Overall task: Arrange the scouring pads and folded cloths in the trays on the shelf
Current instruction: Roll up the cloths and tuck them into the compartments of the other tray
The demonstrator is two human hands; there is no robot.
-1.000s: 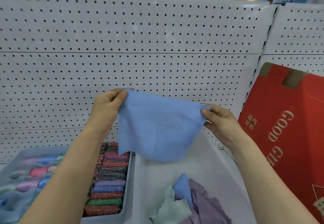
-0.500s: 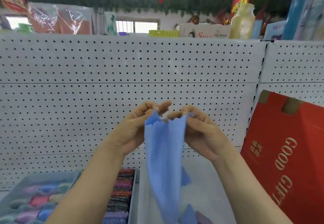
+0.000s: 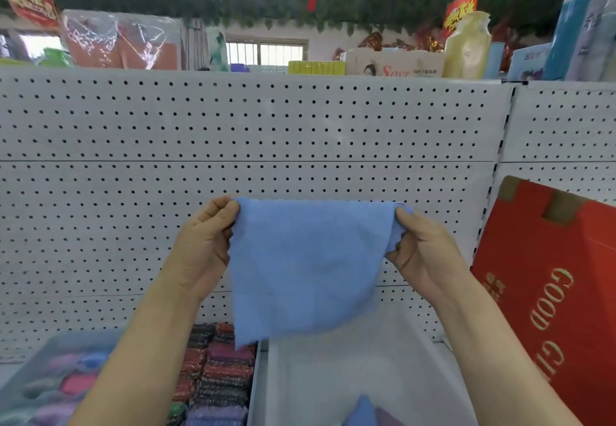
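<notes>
A blue cloth [image 3: 306, 265] hangs spread in front of the pegboard, stretched between both hands. My left hand [image 3: 203, 245] pinches its upper left corner. My right hand [image 3: 420, 249] pinches its upper right corner, with some fabric bunched in the fingers. Below the cloth stands a white tray [image 3: 333, 379], where a blue cloth tip [image 3: 361, 412] and a purple cloth [image 3: 386, 420] show at the bottom edge. To its left, a grey tray [image 3: 252, 389] holds several glittery scouring pads [image 3: 216, 372] in rows, partly hidden by my left forearm.
A further tray with pastel sponges [image 3: 56, 389] sits at the bottom left. A red "GOOD GIFT" carton [image 3: 550, 292] leans at the right, close to my right forearm. White pegboard [image 3: 266, 132] backs the shelf, with assorted goods on top.
My hands met at the middle half a second ago with the cloth doubled and hanging narrow. They have now moved apart and the folded cloth is stretched wide. The camera tilted upward.
</notes>
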